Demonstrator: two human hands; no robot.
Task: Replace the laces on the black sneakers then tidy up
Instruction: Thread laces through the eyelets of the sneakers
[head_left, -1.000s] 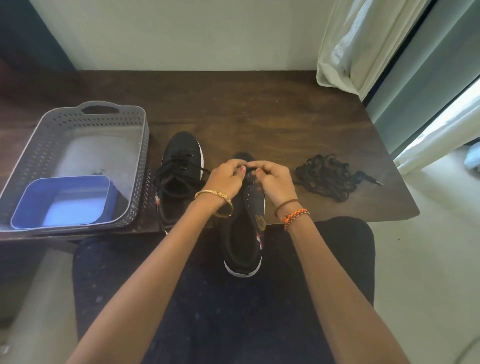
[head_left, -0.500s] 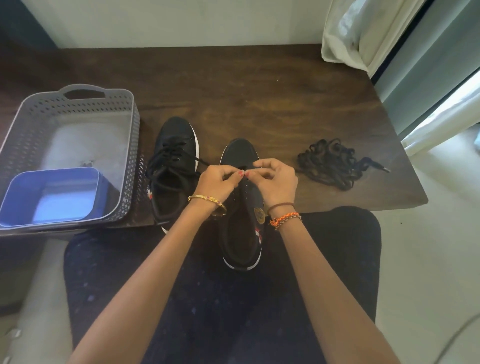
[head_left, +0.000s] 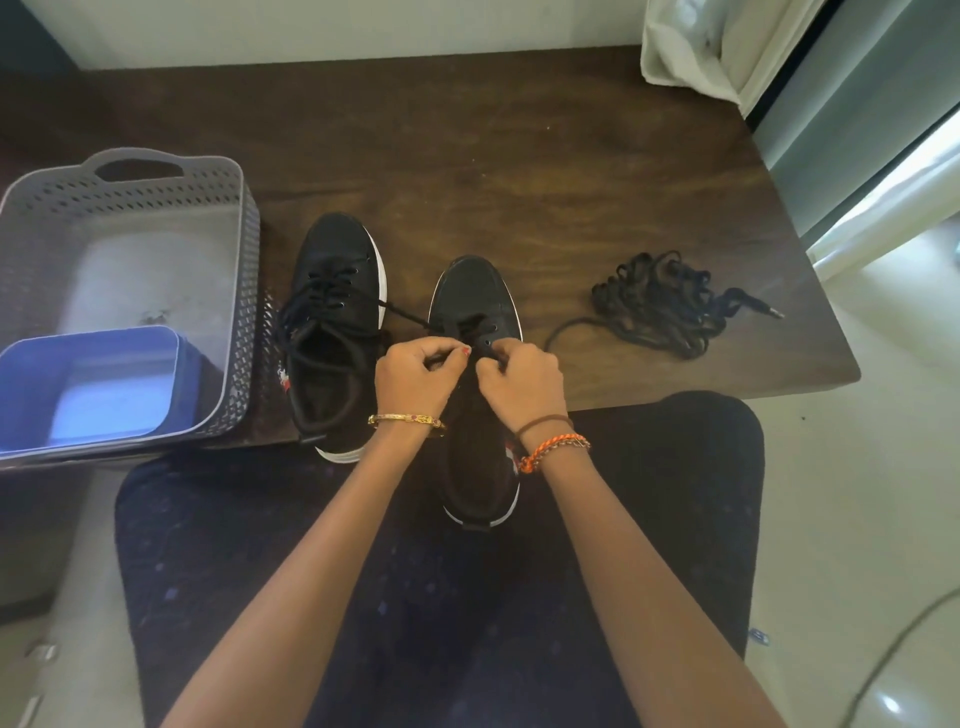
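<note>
Two sneakers (head_left: 332, 332) lie on the table (head_left: 519, 171) between basket (head_left: 244, 270) (tub (head_left: 88, 384) inside) and lace pile (head_left: 657, 304).

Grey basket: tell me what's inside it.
Inside the grey basket, a blue tub sits in the near corner, and a small dark speck lies on the bare floor. The basket floor under the tub is covered, so anything there cannot be seen.

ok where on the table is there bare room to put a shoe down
The far half of the table, between the sneaker toes and the wall, is bare wood. So is a smaller strip between the right sneaker and the lace pile. The left is crowded: grey basket tight against the left sneaker.
</note>
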